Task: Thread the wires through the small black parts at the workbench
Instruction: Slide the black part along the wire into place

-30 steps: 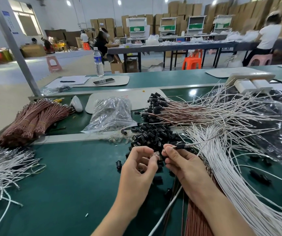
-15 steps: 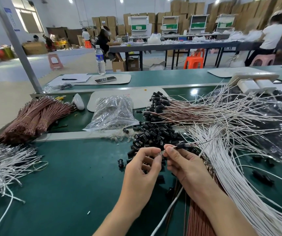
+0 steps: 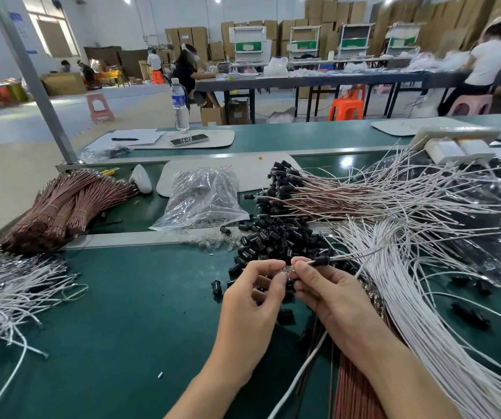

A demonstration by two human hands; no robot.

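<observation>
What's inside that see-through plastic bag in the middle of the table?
The clear plastic bag holds a heap of tiny shiny, see-through pieces. A few loose pieces like them lie just in front of it. The crinkled plastic glares, so what exactly they are stays hidden.

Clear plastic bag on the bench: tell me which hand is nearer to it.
Left. The left hand is on the person's side of the bag, slightly to its right; the right hand is further right again. Both pinch one wire.

A factory floor: stacked cardboard boxes (image 3: 327,31), long workbenches (image 3: 333,78), bundled wires (image 3: 61,207).
</observation>
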